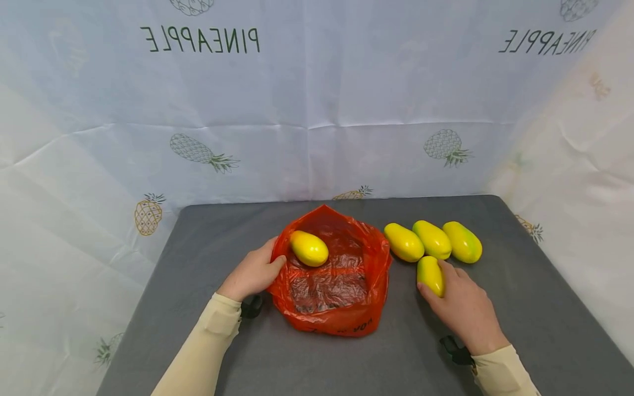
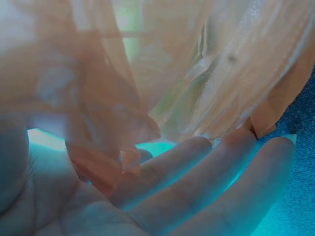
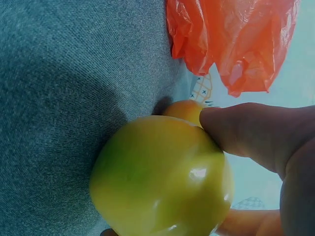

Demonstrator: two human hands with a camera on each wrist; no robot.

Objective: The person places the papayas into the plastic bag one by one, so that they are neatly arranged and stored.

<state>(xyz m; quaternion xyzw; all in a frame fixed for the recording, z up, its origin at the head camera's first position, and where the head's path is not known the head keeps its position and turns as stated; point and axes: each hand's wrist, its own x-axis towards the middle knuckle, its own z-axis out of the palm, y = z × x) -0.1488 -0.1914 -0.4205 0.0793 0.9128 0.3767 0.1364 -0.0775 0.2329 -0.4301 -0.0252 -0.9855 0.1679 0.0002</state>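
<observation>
A red plastic bag (image 1: 327, 324) lies with its mouth wide on the grey table. Inside it, toward the left, rests one yellow mango (image 1: 309, 248). My left hand (image 1: 255, 270) pinches the bag's left rim between thumb and fingers; the left wrist view shows the fingers (image 2: 182, 196) under the thin plastic. To the right of the bag, my right hand (image 1: 463, 302) grips another mango (image 1: 430, 276), which has a greenish patch (image 3: 162, 172) in the right wrist view. Thumb and fingers stand on opposite sides of that fruit.
Behind the right hand, three more mangoes lie in a row: a left one (image 1: 403, 242), a middle one (image 1: 432, 240) and a right one (image 1: 463, 242). A white curtain (image 1: 307, 99) printed with pineapples hangs beyond the back edge of the grey table (image 1: 223, 231).
</observation>
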